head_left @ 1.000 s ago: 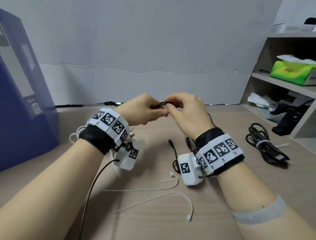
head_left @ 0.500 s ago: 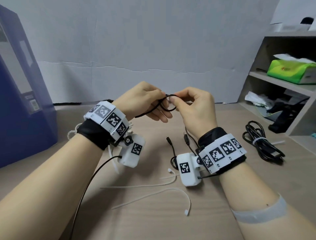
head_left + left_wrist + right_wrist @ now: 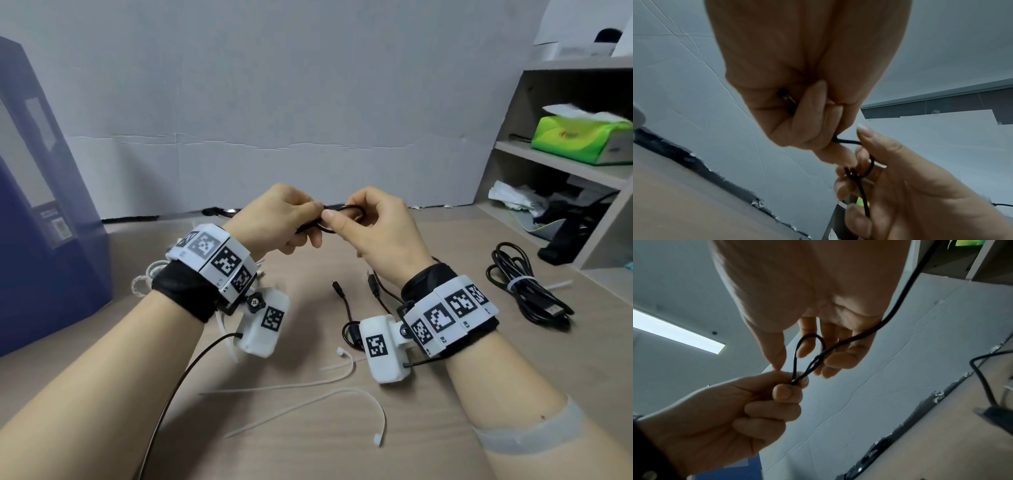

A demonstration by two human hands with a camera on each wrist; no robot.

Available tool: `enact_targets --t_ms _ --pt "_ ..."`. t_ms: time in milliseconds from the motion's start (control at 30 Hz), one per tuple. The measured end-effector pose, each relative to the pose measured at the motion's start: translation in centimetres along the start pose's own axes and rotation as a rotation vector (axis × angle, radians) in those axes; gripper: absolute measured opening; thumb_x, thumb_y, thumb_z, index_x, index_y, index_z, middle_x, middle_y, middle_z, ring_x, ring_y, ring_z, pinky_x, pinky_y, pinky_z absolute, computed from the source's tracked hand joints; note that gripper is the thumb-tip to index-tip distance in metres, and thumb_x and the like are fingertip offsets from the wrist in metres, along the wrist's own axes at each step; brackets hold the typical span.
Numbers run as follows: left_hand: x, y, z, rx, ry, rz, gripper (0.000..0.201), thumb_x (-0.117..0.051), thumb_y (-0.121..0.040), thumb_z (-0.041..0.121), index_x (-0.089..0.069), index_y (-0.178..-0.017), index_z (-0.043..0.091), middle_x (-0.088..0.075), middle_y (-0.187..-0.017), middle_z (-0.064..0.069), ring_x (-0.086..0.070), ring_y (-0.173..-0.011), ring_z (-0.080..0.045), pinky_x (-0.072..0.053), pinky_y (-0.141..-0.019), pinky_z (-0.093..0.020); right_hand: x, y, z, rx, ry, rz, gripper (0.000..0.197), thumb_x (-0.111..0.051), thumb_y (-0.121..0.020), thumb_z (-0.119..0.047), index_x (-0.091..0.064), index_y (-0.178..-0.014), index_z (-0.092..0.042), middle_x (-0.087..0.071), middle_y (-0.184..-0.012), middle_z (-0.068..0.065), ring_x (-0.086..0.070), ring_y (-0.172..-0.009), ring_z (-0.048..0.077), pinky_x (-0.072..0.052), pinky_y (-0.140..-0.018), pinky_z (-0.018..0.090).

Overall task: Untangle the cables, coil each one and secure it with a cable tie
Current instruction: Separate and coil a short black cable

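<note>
wooden table [image 3: 445, 428] underneath, blue box [image 3: 41, 240] at 9 o'clock, shelf [image 3: 561, 164] at 2 o'clock. tied black cable bundle [image 3: 524, 291] at 3 o'clock, well apart from both hands. left hand [image 3: 274, 222] raised at centre, fingers curled tight, pinching the base of a small loop in the thin black cable [image 3: 809, 353]. right hand [image 3: 376, 226] just beside at 3 o'clock, fingers loosely bent, loop round the fingertips [image 3: 807, 347]. two white cable ties [image 3: 291, 387] loose at 6 o'clock.
</note>
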State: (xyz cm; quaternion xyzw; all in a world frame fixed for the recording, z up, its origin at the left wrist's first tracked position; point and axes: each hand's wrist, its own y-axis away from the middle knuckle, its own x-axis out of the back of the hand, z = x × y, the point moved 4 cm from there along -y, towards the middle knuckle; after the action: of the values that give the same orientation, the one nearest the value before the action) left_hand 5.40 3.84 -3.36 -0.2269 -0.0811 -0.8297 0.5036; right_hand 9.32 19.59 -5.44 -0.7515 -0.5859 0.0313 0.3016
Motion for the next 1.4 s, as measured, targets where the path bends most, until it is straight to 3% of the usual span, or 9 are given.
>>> enact_targets --t_ms 100,233,467,633,833,1033,1167,1300,1400 --pt "0.1 0.4 0.4 -0.020 -0.017 -0.031 0.034 -0.046 -0.104 0.018 -0.066 -0.100 -0.008 -0.071 -0.073 -0.012 -0.044 -0.053 -0.017 -0.035 -0.045 -0.024 -0.3 0.1 0.0 0.003 0.052 -0.047 0.034 -0.073 -0.088 -0.044 -0.068 -0.075 -0.013 -0.066 -0.069 0.012 -0.053 -0.056 0.012 -0.043 -0.056 0.031" --pt "0.5 0.6 0.4 0.025 0.062 -0.063 0.032 -0.043 -0.105 0.020 -0.064 -0.102 -0.003 -0.076 -0.087 -0.017 -0.062 -0.059 -0.021 -0.045 -0.054 -0.028 -0.1 0.0 -0.2 0.015 -0.018 0.012 0.028 -0.068 -0.095 -0.030 -0.070 -0.073 -0.012 -0.068 -0.080 0.017 -0.064 -0.061 0.011 -0.046 -0.050 0.028" --pt "0.6 0.4 0.3 0.064 0.073 -0.008 0.027 -0.045 -0.103 0.015 -0.066 -0.097 -0.001 -0.072 -0.074 -0.012 -0.059 -0.054 -0.020 -0.046 -0.052 -0.027 0.4 -0.1 0.4 -0.042 -0.222 0.134 0.032 -0.063 -0.096 -0.013 -0.065 -0.065 -0.008 -0.060 -0.073 0.003 -0.071 -0.065 0.025 -0.050 -0.047 0.034" --pt "0.7 0.5 0.4 0.041 0.059 0.017 0.027 -0.046 -0.103 0.012 -0.068 -0.093 0.000 -0.072 -0.076 -0.014 -0.063 -0.056 -0.019 -0.050 -0.052 -0.026 0.1 0.1 0.8 -0.119 -0.246 0.087 0.042 -0.061 -0.092 -0.009 -0.056 -0.051 -0.014 -0.056 -0.055 -0.007 -0.071 -0.067 0.027 -0.050 -0.047 0.032" --pt "-0.3 0.8 0.8 -0.008 0.031 -0.056 0.032 -0.040 -0.107 0.012 -0.065 -0.105 -0.009 -0.074 -0.093 -0.024 -0.075 -0.075 -0.029 -0.057 -0.059 -0.028 -0.4 0.6 1.0 -0.114 -0.075 -0.099 0.034 -0.069 -0.094 -0.032 -0.062 -0.067 -0.013 -0.072 -0.077 0.013 -0.071 -0.067 0.024 -0.050 -0.048 0.031" --pt "0.0 0.5 0.7 0.011 0.091 -0.017 0.032 -0.039 -0.106 0.011 -0.063 -0.107 -0.010 -0.074 -0.099 -0.025 -0.076 -0.082 -0.034 -0.063 -0.067 -0.037 0.0 0.3 0.8 -0.070 -0.115 -0.055 0.033 -0.066 -0.096 -0.031 -0.067 -0.070 -0.010 -0.071 -0.078 0.019 -0.070 -0.068 0.042 -0.048 -0.047 0.031" --pt "0.1 0.3 0.1 0.026 0.101 0.048 0.032 -0.039 -0.107 0.012 -0.062 -0.102 -0.010 -0.074 -0.097 -0.025 -0.076 -0.084 -0.034 -0.064 -0.073 -0.041 0.4 0.4 0.1 -0.075 -0.270 0.042 0.034 -0.060 -0.100 -0.021 -0.063 -0.070 -0.006 -0.061 -0.076 0.008 -0.072 -0.062 0.030 -0.048 -0.043 0.028" --pt "0.1 0.3 0.2 0.005 0.155 0.088 0.030 -0.039 -0.106 0.012 -0.063 -0.098 -0.003 -0.075 -0.096 -0.022 -0.076 -0.086 -0.032 -0.063 -0.075 -0.039 0.6 0.4 0.0 -0.092 -0.329 0.076 0.037 -0.057 -0.102 -0.024 -0.061 -0.077 0.003 -0.054 -0.064 -0.001 -0.073 -0.064 0.032 -0.046 -0.041 0.027" --pt "-0.1 0.3 0.6 -0.038 0.260 0.077 0.027 -0.040 -0.107 0.012 -0.062 -0.098 0.000 -0.073 -0.093 -0.016 -0.075 -0.091 -0.031 -0.063 -0.078 -0.039 0.6 0.3 0.2 -0.063 -0.293 0.059 0.039 -0.060 -0.101 -0.027 -0.060 -0.079 0.006 -0.057 -0.069 0.002 -0.071 -0.062 0.033 -0.039 -0.041 0.026"
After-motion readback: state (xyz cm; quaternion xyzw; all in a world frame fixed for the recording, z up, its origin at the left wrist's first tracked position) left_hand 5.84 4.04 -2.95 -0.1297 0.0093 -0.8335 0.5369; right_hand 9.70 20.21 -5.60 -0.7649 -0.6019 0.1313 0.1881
